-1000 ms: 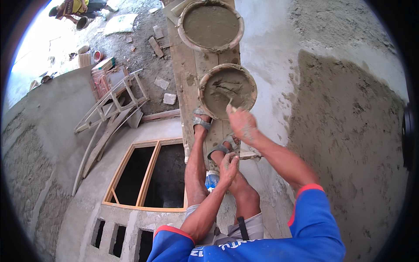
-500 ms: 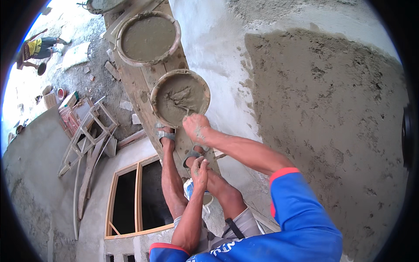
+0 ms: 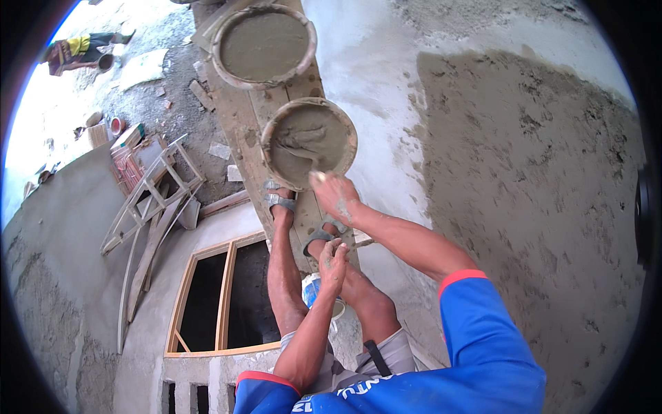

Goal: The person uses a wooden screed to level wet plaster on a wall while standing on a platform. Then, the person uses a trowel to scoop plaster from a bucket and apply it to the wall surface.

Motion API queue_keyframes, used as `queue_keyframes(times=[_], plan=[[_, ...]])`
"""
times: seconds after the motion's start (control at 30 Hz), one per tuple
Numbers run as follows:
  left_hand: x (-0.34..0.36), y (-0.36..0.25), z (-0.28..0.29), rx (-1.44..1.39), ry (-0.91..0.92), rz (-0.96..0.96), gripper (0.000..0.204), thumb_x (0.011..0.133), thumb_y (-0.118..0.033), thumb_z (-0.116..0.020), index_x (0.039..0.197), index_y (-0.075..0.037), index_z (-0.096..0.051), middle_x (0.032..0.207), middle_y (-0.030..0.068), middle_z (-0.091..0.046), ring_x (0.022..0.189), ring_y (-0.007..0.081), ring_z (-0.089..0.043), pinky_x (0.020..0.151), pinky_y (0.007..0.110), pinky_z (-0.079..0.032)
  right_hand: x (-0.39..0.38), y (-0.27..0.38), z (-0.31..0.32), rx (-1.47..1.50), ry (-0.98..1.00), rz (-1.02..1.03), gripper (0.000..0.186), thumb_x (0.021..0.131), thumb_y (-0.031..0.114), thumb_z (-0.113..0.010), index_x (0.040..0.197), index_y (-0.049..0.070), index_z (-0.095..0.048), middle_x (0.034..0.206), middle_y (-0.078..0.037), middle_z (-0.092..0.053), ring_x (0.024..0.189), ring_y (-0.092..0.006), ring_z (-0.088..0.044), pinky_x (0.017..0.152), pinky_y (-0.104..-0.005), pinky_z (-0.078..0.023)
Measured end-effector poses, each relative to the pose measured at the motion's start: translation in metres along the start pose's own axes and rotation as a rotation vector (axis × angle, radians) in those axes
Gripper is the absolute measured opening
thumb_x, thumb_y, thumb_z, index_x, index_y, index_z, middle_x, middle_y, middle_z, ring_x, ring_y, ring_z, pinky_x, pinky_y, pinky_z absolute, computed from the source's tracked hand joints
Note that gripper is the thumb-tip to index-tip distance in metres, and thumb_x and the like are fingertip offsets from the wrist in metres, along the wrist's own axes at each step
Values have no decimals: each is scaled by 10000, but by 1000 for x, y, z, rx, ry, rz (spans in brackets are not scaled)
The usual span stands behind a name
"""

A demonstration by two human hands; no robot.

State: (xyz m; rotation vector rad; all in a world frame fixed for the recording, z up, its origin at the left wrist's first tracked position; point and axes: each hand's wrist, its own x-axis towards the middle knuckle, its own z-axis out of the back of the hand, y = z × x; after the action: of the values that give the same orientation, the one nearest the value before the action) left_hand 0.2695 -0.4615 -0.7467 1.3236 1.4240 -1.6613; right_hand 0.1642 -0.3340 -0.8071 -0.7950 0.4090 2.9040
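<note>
I find the right hand (image 3: 335, 196) closed on a small tool (image 3: 315, 165), its axis running forward into the round mortar basin (image 3: 351, 141); the basin lies ahead and slightly left; the left hand (image 3: 334, 266) sits farther back, grip indeterminable.

Free air over near basin (image 3: 266, 143), far basin (image 3: 312, 43) beyond; wall (image 3: 386, 90) rightward

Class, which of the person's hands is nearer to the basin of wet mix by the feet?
Right. The right hand is at the near rim of the basin; the left hand is farther back, over the right leg.
</note>
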Motion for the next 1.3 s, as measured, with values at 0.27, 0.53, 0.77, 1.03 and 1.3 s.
queue_keyframes(times=[0.27, 0.53, 0.77, 1.03, 1.3], plan=[[1, -3, 3, -86, 8, 49, 384, 883, -191, -526, 1163, 72, -510, 1034, 138, -581, 904, 189, -597, 726, 287, -494, -2, -56, 121, -106, 83, 111, 195, 795, 69, -468, 976, 40, -535, 718, -172, -619, 727, -319, -649, 589, -425, -520], [4, -7, -4, -81, 41, 82, 398, 888, -204, -518, 1173, 71, -498, 1038, 136, -573, 921, 182, -586, 734, 284, -491, 41, -51, 15, 49, 435, -57, 357, 765, 58, -489, 1113, -18, -517, 851, -250, -625, 766, -389, -632, 626, -465, -515], [8, -3, -7, -112, -1, 19, 422, 863, -256, -540, 1150, 54, -519, 927, 105, -597, 728, 139, -547, 679, 269, -457, 48, -23, 39, 1439, 378, -724, 611, 746, 19, -562, 1332, 32, -386, 679, -49, -539, 463, -102, -485, 393, -275, -397], [-1, -14, 3, -44, 38, 101, 396, 887, -209, -508, 1171, 67, -498, 980, 133, -585, 861, 175, -572, 744, 292, -469, 13, -35, 74, 120, 146, -80, 521, 739, 64, -541, 1256, 91, -484, 856, -206, -632, 726, -256, -653, 509, -368, -514], [5, -8, 10, -35, 4, 28, 405, 873, -228, -525, 1158, 59, -513, 957, 121, -589, 818, 166, -566, 707, 286, -477, 20, 23, 32, -232, 185, 133, 434, 783, 73, -527, 1216, 51, -505, 793, -165, -614, 662, -249, -648, 522, -329, -530]])
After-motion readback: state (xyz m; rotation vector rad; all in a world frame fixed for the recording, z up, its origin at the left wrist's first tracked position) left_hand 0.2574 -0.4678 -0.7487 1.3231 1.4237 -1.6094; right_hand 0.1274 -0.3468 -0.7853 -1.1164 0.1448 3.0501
